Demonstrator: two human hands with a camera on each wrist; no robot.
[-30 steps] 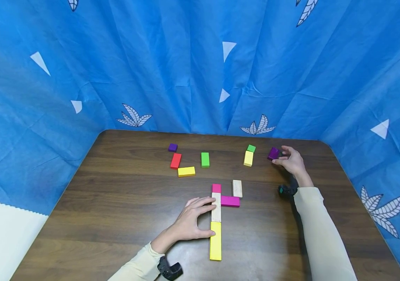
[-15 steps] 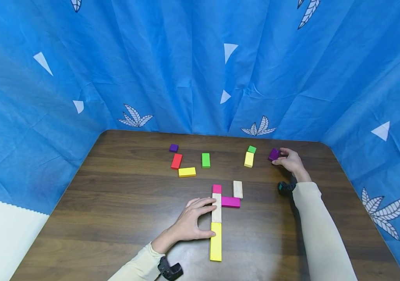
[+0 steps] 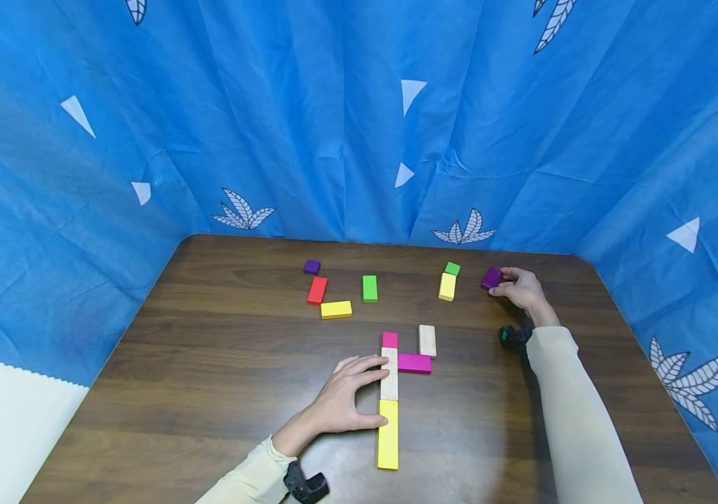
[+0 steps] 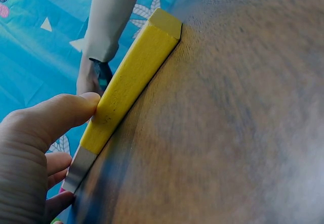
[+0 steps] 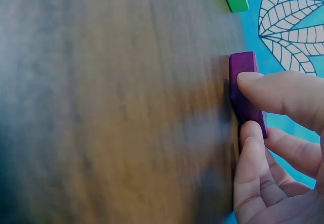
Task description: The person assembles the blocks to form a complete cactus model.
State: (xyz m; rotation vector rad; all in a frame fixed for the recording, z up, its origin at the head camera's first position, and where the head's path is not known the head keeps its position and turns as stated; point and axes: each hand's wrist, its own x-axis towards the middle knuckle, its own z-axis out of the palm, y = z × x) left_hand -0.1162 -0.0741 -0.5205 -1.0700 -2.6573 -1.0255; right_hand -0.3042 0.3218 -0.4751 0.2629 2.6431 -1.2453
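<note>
The left hand (image 3: 343, 400) rests on a straight row of blocks: its thumb touches the long yellow block (image 3: 388, 448) and its fingertips lie on the pale wooden block (image 3: 389, 385). A pink block (image 3: 390, 339) tops the row, and a magenta block (image 3: 414, 363) sticks out to its right. At the back right, the right hand (image 3: 525, 290) pinches a purple block (image 3: 491, 278) between thumb and fingers. The right wrist view shows the thumb on one side of the purple block (image 5: 245, 97) and fingertips at its lower end.
A loose pale block (image 3: 427, 341) stands above the magenta one. Farther back lie a green block (image 3: 369, 288), a red block (image 3: 317, 290), a yellow block (image 3: 336, 310), a dark purple block (image 3: 311, 267) and a pale yellow block (image 3: 447, 286) touching a small green one (image 3: 452, 268). A blue curtain (image 3: 334, 119) borders the table.
The right hand's fingers have closed in on the purple block, which has barely moved. The left hand stays as it was on the row.
</note>
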